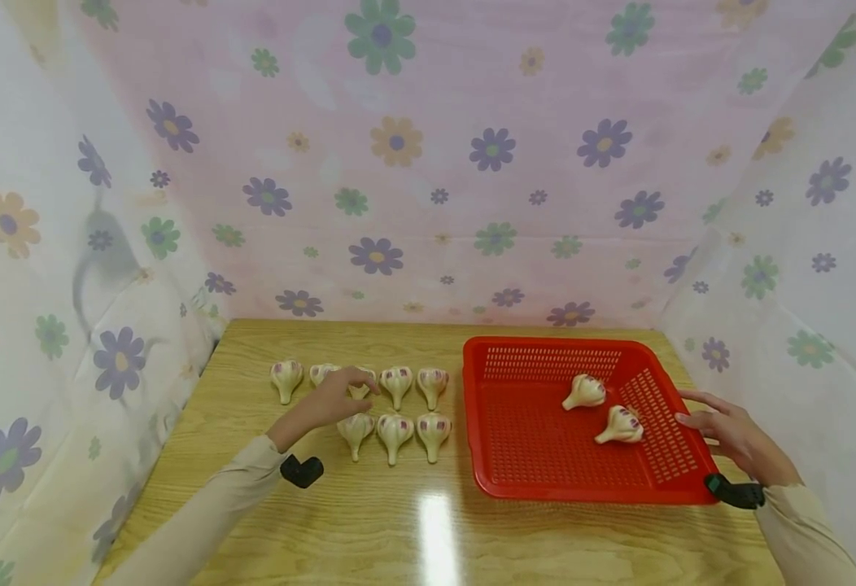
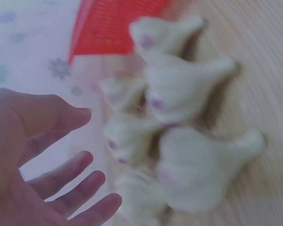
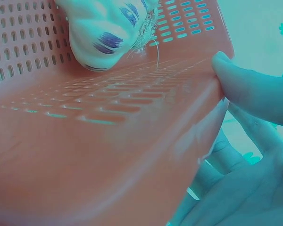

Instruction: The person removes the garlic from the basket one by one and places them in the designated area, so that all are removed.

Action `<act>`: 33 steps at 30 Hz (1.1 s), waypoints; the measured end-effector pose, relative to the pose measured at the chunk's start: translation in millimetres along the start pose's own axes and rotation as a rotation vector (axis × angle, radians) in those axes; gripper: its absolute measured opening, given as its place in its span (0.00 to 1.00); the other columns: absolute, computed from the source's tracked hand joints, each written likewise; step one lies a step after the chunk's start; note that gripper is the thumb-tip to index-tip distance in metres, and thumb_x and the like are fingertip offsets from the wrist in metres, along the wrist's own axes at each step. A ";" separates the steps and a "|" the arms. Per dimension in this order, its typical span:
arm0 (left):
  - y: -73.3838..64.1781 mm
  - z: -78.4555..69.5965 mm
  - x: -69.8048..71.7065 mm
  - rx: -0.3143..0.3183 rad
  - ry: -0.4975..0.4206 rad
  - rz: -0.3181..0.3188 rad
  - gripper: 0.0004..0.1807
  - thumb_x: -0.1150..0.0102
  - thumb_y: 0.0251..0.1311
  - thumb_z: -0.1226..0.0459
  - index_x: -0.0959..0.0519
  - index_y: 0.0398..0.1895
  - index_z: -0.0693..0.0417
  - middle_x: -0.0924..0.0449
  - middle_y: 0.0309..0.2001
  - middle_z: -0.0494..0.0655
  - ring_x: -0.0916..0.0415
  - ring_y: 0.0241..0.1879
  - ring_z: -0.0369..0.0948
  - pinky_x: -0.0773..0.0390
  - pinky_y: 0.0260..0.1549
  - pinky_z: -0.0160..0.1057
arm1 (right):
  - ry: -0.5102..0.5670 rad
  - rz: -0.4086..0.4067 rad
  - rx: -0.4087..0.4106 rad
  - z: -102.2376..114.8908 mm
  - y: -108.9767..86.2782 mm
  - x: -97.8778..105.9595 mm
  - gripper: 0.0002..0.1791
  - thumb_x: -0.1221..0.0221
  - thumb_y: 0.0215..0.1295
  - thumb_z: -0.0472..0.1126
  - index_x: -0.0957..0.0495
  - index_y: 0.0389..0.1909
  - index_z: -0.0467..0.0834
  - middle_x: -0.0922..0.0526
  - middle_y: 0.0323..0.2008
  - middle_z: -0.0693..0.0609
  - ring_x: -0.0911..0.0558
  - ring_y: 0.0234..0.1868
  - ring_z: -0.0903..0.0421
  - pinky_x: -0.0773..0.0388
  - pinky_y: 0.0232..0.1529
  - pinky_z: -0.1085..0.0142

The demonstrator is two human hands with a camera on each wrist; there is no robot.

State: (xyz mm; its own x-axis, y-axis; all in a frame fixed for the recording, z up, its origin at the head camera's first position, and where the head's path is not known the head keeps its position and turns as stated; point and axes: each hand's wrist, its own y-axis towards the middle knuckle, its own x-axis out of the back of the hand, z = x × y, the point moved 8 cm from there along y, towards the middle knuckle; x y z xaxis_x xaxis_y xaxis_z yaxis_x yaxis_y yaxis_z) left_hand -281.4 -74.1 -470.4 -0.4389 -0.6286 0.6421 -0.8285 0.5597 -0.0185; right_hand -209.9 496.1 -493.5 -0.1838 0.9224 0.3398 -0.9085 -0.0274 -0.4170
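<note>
My left hand hovers over the garlic bulbs with its fingers spread, holding nothing. Under and beside it, several pale garlic bulbs with purple marks stand in two rows: a back row and a shorter front row. Part of the back row is hidden by that hand. The left wrist view shows a garlic bulb lying apart from the fingertips. My right hand holds the right side of the red basket, thumb on the rim, fingers outside. Two garlic bulbs lie inside.
A wooden table carries everything, and a light patch reflects off its front. Flowered cloth hangs behind and on both sides. The basket's left rim stands close to the right ends of the bulb rows.
</note>
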 end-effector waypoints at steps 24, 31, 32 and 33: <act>43.3 -84.6 -27.4 0.062 -0.430 0.110 0.13 0.40 0.61 0.64 0.22 0.49 0.54 0.22 0.47 0.47 0.24 0.46 0.44 0.22 0.41 0.41 | -0.084 -0.021 -0.020 -0.3 2.2 -1.0 0.42 0.46 0.68 0.49 0.56 0.71 0.33 0.23 0.49 0.45 0.20 0.44 0.47 0.22 0.44 0.51; 57.0 -104.4 -37.9 0.011 -0.494 0.148 0.15 0.40 0.61 0.64 0.24 0.51 0.56 0.24 0.52 0.56 0.24 0.47 0.47 0.21 0.39 0.41 | -0.100 -0.015 -0.025 6.8 -0.8 1.0 0.39 0.45 0.68 0.47 0.53 0.69 0.33 0.20 0.45 0.46 0.19 0.41 0.46 0.21 0.42 0.49; 59.0 -106.3 -39.7 0.010 -0.508 0.153 0.15 0.40 0.61 0.64 0.24 0.51 0.55 0.24 0.52 0.56 0.24 0.48 0.49 0.21 0.39 0.41 | -0.105 -0.015 -0.023 8.4 -1.5 0.4 0.39 0.45 0.68 0.46 0.53 0.69 0.33 0.20 0.44 0.45 0.19 0.40 0.46 0.21 0.42 0.49; 61.2 -108.3 -41.6 0.005 -0.525 0.157 0.15 0.40 0.61 0.64 0.24 0.51 0.56 0.25 0.52 0.56 0.25 0.49 0.51 0.21 0.41 0.42 | -0.116 -0.009 -0.014 10.6 -2.2 -0.7 0.38 0.45 0.68 0.46 0.53 0.69 0.33 0.21 0.45 0.44 0.19 0.40 0.46 0.21 0.42 0.49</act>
State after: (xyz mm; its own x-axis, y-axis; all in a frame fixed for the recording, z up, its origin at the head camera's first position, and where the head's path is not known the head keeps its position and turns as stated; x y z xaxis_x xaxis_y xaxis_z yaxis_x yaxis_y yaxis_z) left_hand -276.2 44.8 -415.3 -0.6711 -0.7233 0.1628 -0.7401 0.6668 -0.0880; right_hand -211.8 491.5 -483.8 -0.2189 0.8719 0.4381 -0.9050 -0.0135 -0.4252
